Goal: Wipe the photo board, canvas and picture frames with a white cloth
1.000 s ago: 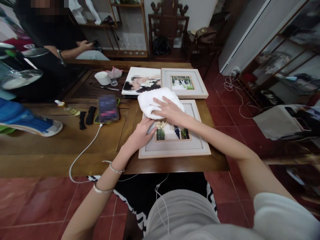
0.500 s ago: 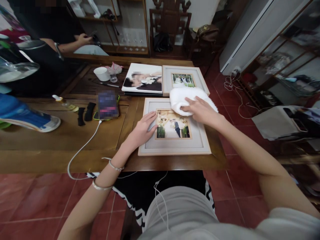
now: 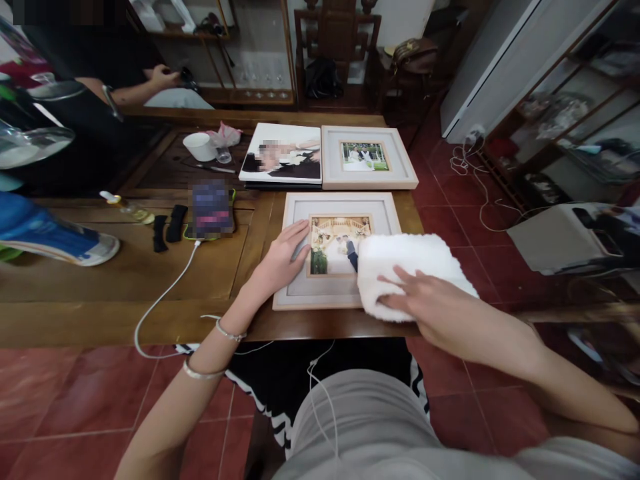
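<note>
A light wooden picture frame (image 3: 320, 299) with a wedding photo lies flat near the table's front edge. My left hand (image 3: 287, 257) rests open on its left side, fingers stretched over the border toward the photo. In my right hand (image 3: 417, 300) is a folded white towel (image 3: 415, 257), pressed on the frame's right side and reaching past its edge. The towel hides the frame's right border and part of the photo. Behind lies a second picture frame (image 3: 400, 160), with a white photo album (image 3: 285, 153) beside it on the left.
On the wooden table (image 3: 200, 287) at left are a phone (image 3: 211, 210) on a white cable, two black strips (image 3: 175, 223), a dropper bottle (image 3: 130, 208), a white cup (image 3: 200, 147) and a blue package (image 3: 45, 227). Another person's hand (image 3: 164, 79) is across the table.
My right hand has brought the towel from the frame's top edge down to its lower right side. The second frame is now uncovered. My left hand stays in place.
</note>
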The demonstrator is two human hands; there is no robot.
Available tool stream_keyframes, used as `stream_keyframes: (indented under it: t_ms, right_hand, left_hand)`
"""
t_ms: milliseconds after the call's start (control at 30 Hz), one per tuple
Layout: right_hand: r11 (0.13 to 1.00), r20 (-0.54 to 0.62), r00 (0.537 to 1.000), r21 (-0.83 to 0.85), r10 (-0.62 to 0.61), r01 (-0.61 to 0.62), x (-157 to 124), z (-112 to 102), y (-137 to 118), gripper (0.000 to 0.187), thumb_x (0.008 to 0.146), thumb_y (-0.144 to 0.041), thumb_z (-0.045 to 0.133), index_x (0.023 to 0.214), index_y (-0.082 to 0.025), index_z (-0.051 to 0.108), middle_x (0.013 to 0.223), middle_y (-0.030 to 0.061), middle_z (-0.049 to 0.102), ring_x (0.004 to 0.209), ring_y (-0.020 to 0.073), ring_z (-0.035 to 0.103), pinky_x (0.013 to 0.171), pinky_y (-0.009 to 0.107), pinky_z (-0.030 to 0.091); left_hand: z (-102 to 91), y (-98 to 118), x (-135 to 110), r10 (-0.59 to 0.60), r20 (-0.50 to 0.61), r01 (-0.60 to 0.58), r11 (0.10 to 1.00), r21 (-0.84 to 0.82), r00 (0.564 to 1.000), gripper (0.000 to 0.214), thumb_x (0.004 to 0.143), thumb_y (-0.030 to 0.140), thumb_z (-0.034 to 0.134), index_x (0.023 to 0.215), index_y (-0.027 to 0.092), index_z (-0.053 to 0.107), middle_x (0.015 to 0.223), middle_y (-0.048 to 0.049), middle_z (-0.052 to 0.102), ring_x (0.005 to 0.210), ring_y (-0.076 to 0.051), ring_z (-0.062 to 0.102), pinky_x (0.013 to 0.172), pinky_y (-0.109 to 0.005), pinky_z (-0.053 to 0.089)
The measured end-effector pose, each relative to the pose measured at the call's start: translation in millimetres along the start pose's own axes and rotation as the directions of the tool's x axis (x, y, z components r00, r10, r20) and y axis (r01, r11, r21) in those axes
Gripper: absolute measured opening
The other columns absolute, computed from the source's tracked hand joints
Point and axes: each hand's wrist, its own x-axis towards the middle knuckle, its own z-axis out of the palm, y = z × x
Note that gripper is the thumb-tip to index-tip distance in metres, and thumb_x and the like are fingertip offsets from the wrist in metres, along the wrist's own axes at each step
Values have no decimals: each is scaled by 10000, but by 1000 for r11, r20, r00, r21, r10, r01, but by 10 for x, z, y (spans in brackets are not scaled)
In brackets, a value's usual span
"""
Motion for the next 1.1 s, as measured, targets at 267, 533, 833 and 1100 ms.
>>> stream_keyframes:
  t_ms: [267, 533, 833, 1100]
  right_hand:
    - [994, -40, 995, 67, 90, -87, 162, 192, 106, 712, 615, 30, 419, 1233, -245, 642, 1352, 110, 597, 1266, 337, 538, 962, 472, 505]
    - [950, -347, 884, 116, 312, -290, 778, 469, 828, 687, 705, 73, 422, 1358, -121, 511, 1546, 173, 369, 1476, 367, 184, 1136, 648, 247]
    - [963, -235, 939, -41, 250, -266, 1155, 387, 971, 644, 735, 64, 435, 1317, -172, 579, 1548, 98, 389, 1456, 440, 178, 1097, 723, 225]
    - [972, 15, 972, -37, 233, -232, 618, 236, 171, 633, 719, 43, 480, 1294, -180, 623, 1518, 127, 428, 1401, 485, 294, 1049, 737, 297]
  left_hand:
    - [-36, -18, -4, 3, 58, -4, 1000, 16, 998, 443, 990, 320, 413, 1357, 104, 533, 1435, -174, 518, 1371, -275, 448, 1155, -502, 360]
    - [-50, -44, -12, 28, 81, -27, 1000, -11, 996, 442, 995, 320, 418, 1369, 109, 522, 1453, -179, 495, 1390, -275, 422, 1165, -499, 344]
    - [-63, -17, -16, 19, 63, -18, 999, -27, 998, 430, 982, 284, 445, 1373, 118, 516, 1437, -176, 513, 1377, -270, 439, 1155, -513, 357]
    - [-49, 9, -25, 1, 52, 0, 1000, -25, 999, 441, 982, 275, 437, 1391, 119, 484, 1449, -180, 496, 1385, -271, 424, 1162, -517, 342]
